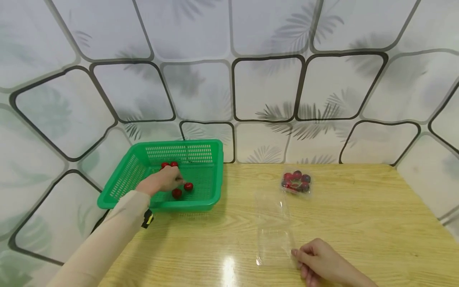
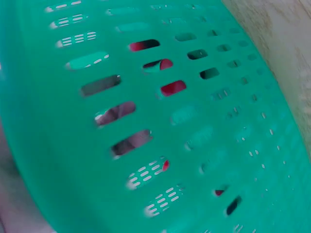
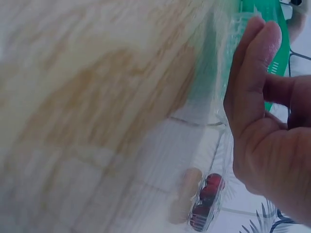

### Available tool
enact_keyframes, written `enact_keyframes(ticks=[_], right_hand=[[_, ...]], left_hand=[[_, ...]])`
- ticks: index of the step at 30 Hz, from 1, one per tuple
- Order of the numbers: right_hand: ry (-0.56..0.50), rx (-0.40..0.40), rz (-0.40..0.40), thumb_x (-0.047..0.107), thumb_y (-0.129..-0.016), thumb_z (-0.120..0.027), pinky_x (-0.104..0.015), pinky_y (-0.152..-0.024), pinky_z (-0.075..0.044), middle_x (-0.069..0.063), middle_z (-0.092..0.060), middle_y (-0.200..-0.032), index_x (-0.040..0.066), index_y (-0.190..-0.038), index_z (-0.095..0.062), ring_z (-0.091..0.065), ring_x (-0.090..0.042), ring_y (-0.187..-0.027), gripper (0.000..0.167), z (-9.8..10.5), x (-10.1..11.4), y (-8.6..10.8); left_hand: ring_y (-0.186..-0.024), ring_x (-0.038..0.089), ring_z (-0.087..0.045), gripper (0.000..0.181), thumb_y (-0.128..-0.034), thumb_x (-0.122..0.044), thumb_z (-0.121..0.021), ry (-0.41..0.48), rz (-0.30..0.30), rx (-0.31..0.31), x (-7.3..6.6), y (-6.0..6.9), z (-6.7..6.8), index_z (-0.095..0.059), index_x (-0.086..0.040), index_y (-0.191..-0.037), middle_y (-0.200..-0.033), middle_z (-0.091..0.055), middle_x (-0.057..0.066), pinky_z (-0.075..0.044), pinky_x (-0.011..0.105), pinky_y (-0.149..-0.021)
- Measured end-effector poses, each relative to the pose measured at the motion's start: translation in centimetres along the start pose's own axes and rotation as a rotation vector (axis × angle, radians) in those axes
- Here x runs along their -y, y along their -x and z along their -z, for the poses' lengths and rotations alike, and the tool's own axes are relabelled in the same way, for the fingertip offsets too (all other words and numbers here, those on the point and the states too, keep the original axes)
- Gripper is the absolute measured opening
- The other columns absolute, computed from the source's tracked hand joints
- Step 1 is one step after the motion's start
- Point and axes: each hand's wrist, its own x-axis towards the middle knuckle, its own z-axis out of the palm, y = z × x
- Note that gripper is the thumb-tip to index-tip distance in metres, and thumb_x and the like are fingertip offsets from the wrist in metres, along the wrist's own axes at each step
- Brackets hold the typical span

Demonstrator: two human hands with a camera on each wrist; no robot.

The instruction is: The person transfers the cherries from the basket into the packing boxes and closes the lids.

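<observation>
My left hand reaches into a green plastic basket, its fingertips at a red cherry; whether they pinch it is unclear. Another cherry lies just below, and more cherries sit behind the hand. In the left wrist view the slotted basket wall hides most of the hand, with bits of red showing through. My right hand holds the near right edge of an opened, hollow clear plastic box on the table. From the right wrist, the right hand appears beside the clear plastic.
A clear box of cherries stands farther back on the wooden table. White patterned wall covering rises behind the table and along both sides. The basket stands at the table's left, near the back.
</observation>
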Motion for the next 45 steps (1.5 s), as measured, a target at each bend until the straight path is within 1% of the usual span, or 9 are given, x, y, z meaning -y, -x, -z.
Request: enact_keyframes(ticks=[5,7,9,12,19,26,31,36,45], right_hand=[[0.026,-0.122,-0.029,0.024,-0.107,-0.053,-0.027,-0.049,-0.057,-0.004,-0.068,-0.065,-0.004,-0.08,-0.066,-0.065,-0.01,-0.052,0.042,0.1,0.2,-0.5],[0.03,-0.142,-0.031,0.023,-0.107,-0.053,-0.029,-0.05,-0.059,-0.005,-0.069,-0.066,-0.005,-0.08,-0.066,-0.067,-0.012,-0.053,0.041,0.2,0.2,-0.5],[0.032,-0.147,-0.033,0.025,-0.107,-0.054,-0.03,-0.051,-0.059,-0.005,-0.069,-0.067,-0.005,-0.081,-0.067,-0.067,-0.013,-0.055,0.041,0.3,0.3,-0.5],[0.019,-0.126,-0.051,0.031,-0.105,-0.057,-0.028,-0.053,-0.059,-0.002,-0.068,-0.068,-0.003,-0.083,-0.067,-0.067,-0.011,-0.055,0.041,0.2,0.5,-0.5],[-0.004,-0.09,-0.059,0.033,-0.104,-0.06,-0.024,-0.054,-0.058,-0.001,-0.067,-0.07,-0.002,-0.086,-0.066,-0.067,-0.01,-0.057,0.039,-0.1,0.6,-0.5],[-0.002,-0.087,-0.057,0.026,-0.102,-0.063,-0.023,-0.055,-0.058,-0.002,-0.067,-0.07,-0.001,-0.087,-0.065,-0.067,-0.01,-0.06,0.031,-0.3,0.6,-0.2],[-0.022,-0.165,-0.113,0.026,-0.098,-0.07,-0.025,-0.061,-0.061,-0.003,-0.07,-0.074,-0.003,-0.096,-0.068,-0.07,-0.012,-0.065,0.029,-0.3,0.6,-0.3],[-0.056,-0.271,-0.168,0.021,-0.094,-0.075,-0.027,-0.067,-0.063,-0.005,-0.07,-0.08,-0.006,-0.106,-0.066,-0.071,-0.014,-0.072,0.03,-0.4,0.5,-0.5],[-0.098,-0.307,-0.2,0.019,-0.092,-0.077,-0.028,-0.068,-0.063,-0.005,-0.068,-0.079,-0.005,-0.104,-0.066,-0.071,-0.015,-0.072,0.029,-0.6,0.5,-0.6]], left_hand=[[-0.053,0.009,-0.022,0.047,-0.1048,-0.007,-0.054,0.031,-0.031,-0.042,-0.1,0.0,0.1,-0.043,-0.015,-0.06,-0.055,-0.028,-0.005,-0.024,0.025,-0.056],[-0.052,0.007,-0.035,0.041,-0.1036,-0.004,-0.054,0.004,-0.059,-0.075,0.0,0.0,0.1,-0.058,-0.005,-0.063,-0.057,-0.051,0.0,-0.033,0.024,-0.056],[-0.058,0.01,-0.055,0.026,-0.1017,-0.003,-0.058,-0.023,-0.075,-0.114,0.1,0.0,0.1,-0.073,0.005,-0.083,-0.075,-0.071,0.012,-0.047,0.027,-0.06],[-0.078,0.021,-0.073,0.021,-0.0979,-0.008,-0.067,-0.046,-0.067,-0.194,0.3,0.1,0.1,-0.074,0.008,-0.11,-0.103,-0.077,0.021,-0.06,0.037,-0.072],[-0.068,0.014,-0.067,0.011,-0.0978,-0.013,-0.069,0.0,-0.049,-0.264,0.4,0.2,0.4,-0.072,-0.003,-0.096,-0.088,-0.077,0.013,-0.054,0.031,-0.061],[-0.087,0.031,-0.075,0.017,-0.0976,-0.005,-0.066,-0.048,-0.065,-0.394,0.3,1.0,0.0,-0.075,0.005,-0.107,-0.099,-0.077,0.019,-0.062,0.044,-0.077],[-0.093,0.035,-0.074,0.017,-0.097,-0.002,-0.065,-0.022,-0.023,-0.453,-0.2,2.0,-0.2,-0.073,0.006,-0.11,-0.102,-0.076,0.022,-0.062,0.044,-0.077],[-0.089,0.03,-0.074,0.014,-0.0968,-0.003,-0.066,-0.011,-0.04,-0.508,-0.5,2.9,-0.7,-0.076,0.001,-0.106,-0.098,-0.077,0.017,-0.061,0.043,-0.077],[-0.083,0.025,-0.072,0.012,-0.0951,-0.003,-0.066,-0.004,-0.034,-0.542,-0.1,3.6,-1.4,-0.077,-0.001,-0.1,-0.094,-0.077,0.014,-0.06,0.042,-0.073]])
